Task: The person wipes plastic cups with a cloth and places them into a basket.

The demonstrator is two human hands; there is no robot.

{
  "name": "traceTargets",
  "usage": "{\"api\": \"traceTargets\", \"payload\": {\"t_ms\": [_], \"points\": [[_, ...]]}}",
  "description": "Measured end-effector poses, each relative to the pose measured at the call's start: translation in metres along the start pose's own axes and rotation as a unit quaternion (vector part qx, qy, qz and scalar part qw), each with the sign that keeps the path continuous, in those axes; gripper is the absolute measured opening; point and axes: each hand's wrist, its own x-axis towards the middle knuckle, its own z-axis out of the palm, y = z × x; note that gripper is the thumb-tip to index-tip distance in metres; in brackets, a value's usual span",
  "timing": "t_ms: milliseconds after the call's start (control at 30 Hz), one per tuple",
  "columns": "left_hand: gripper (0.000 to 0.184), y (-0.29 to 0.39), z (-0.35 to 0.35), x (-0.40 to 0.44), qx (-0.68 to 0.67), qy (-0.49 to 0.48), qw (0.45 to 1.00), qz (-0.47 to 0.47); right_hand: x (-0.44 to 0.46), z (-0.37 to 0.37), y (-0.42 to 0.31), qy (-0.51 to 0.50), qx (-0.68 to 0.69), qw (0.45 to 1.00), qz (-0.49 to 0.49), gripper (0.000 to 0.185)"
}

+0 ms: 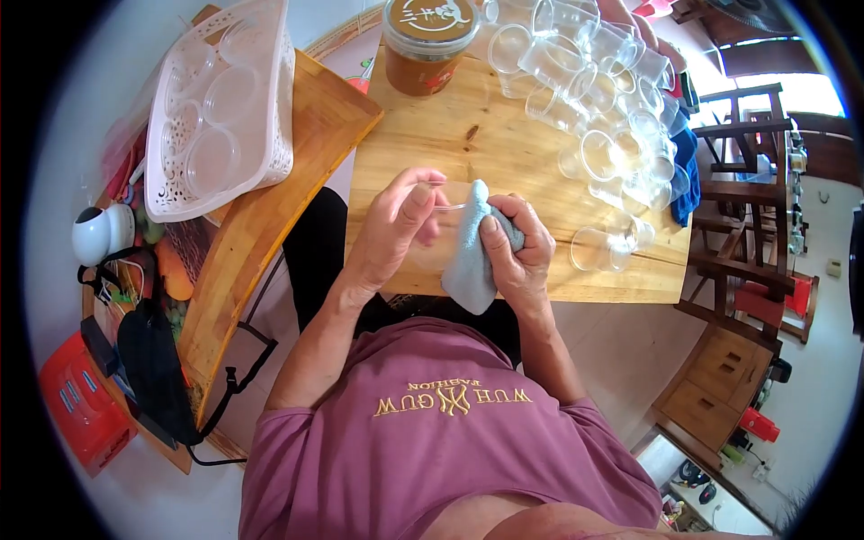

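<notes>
Near the front edge of the wooden table, my left hand is closed around a clear plastic cup, thumb near its rim. My right hand grips a light blue cloth, bunched under the thumb and hanging down in a fold. The cloth lies against the right side of the cup and hides part of it. To the right of my right hand, another clear cup lies on its side on the table.
Many clear cups lie piled on the table at the right. Another person's hand is behind them. A lidded brown tub stands at the back. On the left, a white basket holds several cups on a wooden surface.
</notes>
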Motion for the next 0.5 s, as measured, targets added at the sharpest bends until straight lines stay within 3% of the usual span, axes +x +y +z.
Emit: {"api": "traceTargets", "payload": {"t_ms": [133, 233, 333, 500], "points": [[0.071, 0.008, 0.004, -0.004, 0.023, 0.019, 1.000, 0.000, 0.005, -0.003, -0.006, -0.007, -0.006, 1.000, -0.015, 0.016], [0.091, 0.021, -0.001, -0.009, 0.057, -0.008, 0.997, -0.051, 0.005, -0.006, -0.005, -0.031, 0.005, 0.999, -0.010, 0.017], [0.081, 0.018, -0.005, -0.013, 0.035, -0.013, 0.999, -0.003, 0.005, -0.007, 0.000, -0.046, 0.000, 0.999, -0.002, 0.017], [0.086, 0.024, 0.003, -0.021, 0.008, -0.036, 0.999, 0.016, 0.001, 0.000, 0.006, -0.082, -0.032, 0.996, -0.022, 0.015]]}}
